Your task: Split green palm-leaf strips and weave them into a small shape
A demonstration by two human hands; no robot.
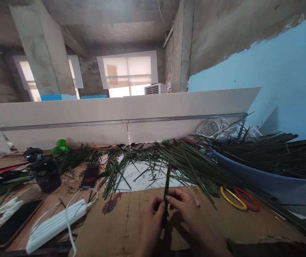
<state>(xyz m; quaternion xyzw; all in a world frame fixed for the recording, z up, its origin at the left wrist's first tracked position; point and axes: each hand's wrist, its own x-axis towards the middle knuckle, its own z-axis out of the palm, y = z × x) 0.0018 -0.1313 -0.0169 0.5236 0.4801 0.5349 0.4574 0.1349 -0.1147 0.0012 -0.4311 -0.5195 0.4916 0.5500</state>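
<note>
- Left hand point(152, 218), right hand point(183, 205): both pinching leaf strip point(168, 175), lower centre, over cardboard point(115, 230).
- Cardboard stretches left of hands; power strip point(56, 226) beside its left edge.
- Yellow-red handles point(245, 206) near right edge.

The bare left hand point(152, 214) is held low in front of the body, its fingers curled and its thumb pressed inward in a pinch. The bare right hand point(184, 206) is set close beside it — likewise pinched — with its forearm point(212, 238) angled in from the lower right.
</note>
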